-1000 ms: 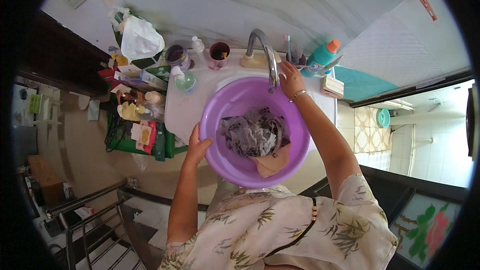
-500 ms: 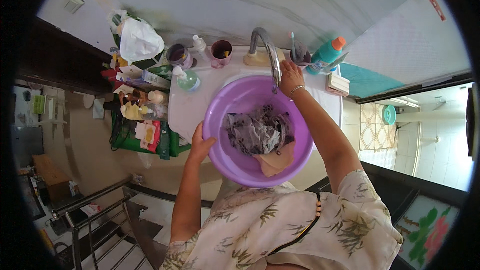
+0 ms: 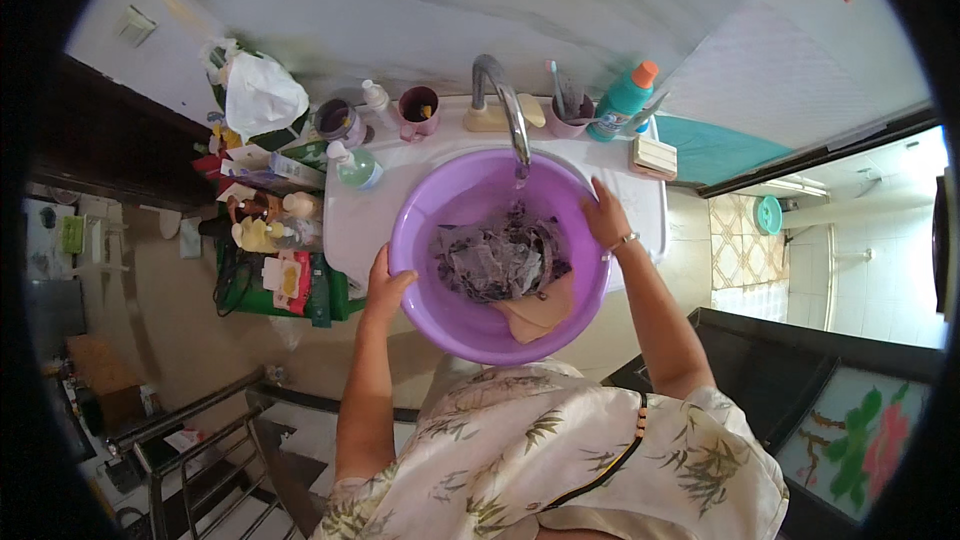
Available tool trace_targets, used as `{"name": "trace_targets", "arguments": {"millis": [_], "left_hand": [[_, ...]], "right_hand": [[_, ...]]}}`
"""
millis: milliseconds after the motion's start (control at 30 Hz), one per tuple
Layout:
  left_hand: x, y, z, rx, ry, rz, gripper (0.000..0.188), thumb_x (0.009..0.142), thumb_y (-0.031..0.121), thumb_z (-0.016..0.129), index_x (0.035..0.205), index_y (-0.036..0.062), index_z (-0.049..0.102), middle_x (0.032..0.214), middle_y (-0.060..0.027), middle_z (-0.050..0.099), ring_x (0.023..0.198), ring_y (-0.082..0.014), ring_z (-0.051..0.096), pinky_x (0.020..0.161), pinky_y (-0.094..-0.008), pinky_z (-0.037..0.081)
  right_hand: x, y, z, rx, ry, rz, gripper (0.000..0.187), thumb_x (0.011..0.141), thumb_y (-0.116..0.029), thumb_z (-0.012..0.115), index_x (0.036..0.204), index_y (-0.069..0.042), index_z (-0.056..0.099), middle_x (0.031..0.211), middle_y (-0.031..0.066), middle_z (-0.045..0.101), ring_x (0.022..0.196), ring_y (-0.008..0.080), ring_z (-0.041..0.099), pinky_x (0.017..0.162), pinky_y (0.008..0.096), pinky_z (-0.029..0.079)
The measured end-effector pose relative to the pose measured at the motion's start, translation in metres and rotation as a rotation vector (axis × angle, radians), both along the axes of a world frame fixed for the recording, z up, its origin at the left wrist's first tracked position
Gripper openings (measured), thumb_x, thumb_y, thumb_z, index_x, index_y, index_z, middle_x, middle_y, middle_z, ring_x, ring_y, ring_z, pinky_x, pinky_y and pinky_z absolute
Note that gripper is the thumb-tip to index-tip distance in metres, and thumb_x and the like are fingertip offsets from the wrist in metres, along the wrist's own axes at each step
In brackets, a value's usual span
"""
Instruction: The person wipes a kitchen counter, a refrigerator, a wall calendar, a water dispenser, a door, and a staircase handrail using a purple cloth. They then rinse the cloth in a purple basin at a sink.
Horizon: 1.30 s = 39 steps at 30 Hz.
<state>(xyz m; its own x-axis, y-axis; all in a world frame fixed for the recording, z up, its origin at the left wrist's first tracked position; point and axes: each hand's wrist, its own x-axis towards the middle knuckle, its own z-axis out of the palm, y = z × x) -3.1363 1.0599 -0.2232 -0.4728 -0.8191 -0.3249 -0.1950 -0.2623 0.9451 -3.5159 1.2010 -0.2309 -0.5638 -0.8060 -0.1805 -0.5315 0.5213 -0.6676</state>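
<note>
A purple plastic basin (image 3: 425, 325) sits over the white sink, holding a heap of wet dark and grey patterned cloth (image 3: 490, 260) and a beige piece of cloth (image 3: 540, 310). Water runs from the curved chrome faucet (image 3: 512, 110) into the basin's far side. My left hand (image 3: 386, 286) grips the left rim, thumb on top and the other fingers mostly hidden outside. Across from it, my right hand (image 3: 606, 217), a bracelet on its wrist, holds the right rim with the thumb over the edge.
Behind the basin stand a mug (image 3: 418, 112), a cup with a toothbrush (image 3: 570, 115) and a teal bottle with an orange cap (image 3: 624, 105). A soap box (image 3: 653, 156) sits on the right of the counter (image 3: 350, 225). Pump bottles (image 3: 356, 168) and boxes crowd the left. Metal railing (image 3: 205, 450) is at lower left.
My right hand has come down from beside the faucet's base to the basin's right rim. Water now streams from the faucet. My left hand stays on the left rim.
</note>
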Motion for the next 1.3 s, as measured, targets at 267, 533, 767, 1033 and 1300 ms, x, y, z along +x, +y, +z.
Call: {"name": "trace_targets", "arguments": {"millis": [267,533,767,1033,1300], "left_hand": [[0.002,-0.005,-0.010,-0.048,0.000,-0.036,0.059,0.072,0.004,0.058,0.129,-0.0008,0.045,0.113,-0.0090,0.058,0.100,-0.0187,0.056,0.090,-0.0310,0.044],[0.011,-0.010,-0.026,0.017,0.072,-0.048,0.058,0.072,0.001,0.057,0.129,-0.0007,0.044,0.112,-0.0085,0.057,0.099,-0.0179,0.056,0.089,-0.0302,0.044],[0.010,0.001,-0.025,-0.075,0.118,-0.034,0.057,0.073,0.002,0.057,0.128,-0.0010,0.044,0.113,-0.0078,0.056,0.102,-0.0175,0.054,0.092,-0.0308,0.042],[0.008,0.006,-0.021,-0.113,0.096,-0.018,0.054,0.073,0.004,0.056,0.125,-0.0004,0.047,0.108,-0.0083,0.058,0.096,-0.0182,0.055,0.088,-0.0301,0.043],[0.001,0.011,-0.008,-0.089,-0.017,0.095,0.053,0.073,0.002,0.057,0.125,-0.0001,0.048,0.108,-0.0088,0.059,0.097,-0.0178,0.056,0.087,-0.0303,0.045]], "right_hand": [[0.030,0.051,-0.034,-0.140,-0.182,-0.331,0.057,0.086,-0.011,0.054,0.137,0.004,0.037,0.134,0.0246,0.048,0.125,0.0330,0.046,0.106,0.0352,0.035],[0.039,0.047,-0.009,-0.136,-0.173,-0.363,0.053,0.084,-0.013,0.054,0.133,0.001,0.043,0.127,0.0262,0.052,0.119,0.0389,0.049,0.103,0.0405,0.038],[0.051,0.054,0.005,-0.196,-0.171,-0.420,0.048,0.086,-0.015,0.058,0.131,-0.003,0.048,0.118,0.0235,0.059,0.107,0.0330,0.060,0.090,0.0362,0.047],[0.045,0.052,0.002,-0.187,-0.123,-0.397,0.047,0.086,-0.018,0.058,0.130,-0.003,0.049,0.117,0.0221,0.061,0.109,0.0322,0.059,0.092,0.0369,0.045],[0.035,0.055,-0.028,-0.239,-0.146,-0.375,0.045,0.086,-0.015,0.057,0.128,-0.002,0.050,0.117,0.0232,0.060,0.108,0.0349,0.059,0.092,0.0385,0.046]]}}
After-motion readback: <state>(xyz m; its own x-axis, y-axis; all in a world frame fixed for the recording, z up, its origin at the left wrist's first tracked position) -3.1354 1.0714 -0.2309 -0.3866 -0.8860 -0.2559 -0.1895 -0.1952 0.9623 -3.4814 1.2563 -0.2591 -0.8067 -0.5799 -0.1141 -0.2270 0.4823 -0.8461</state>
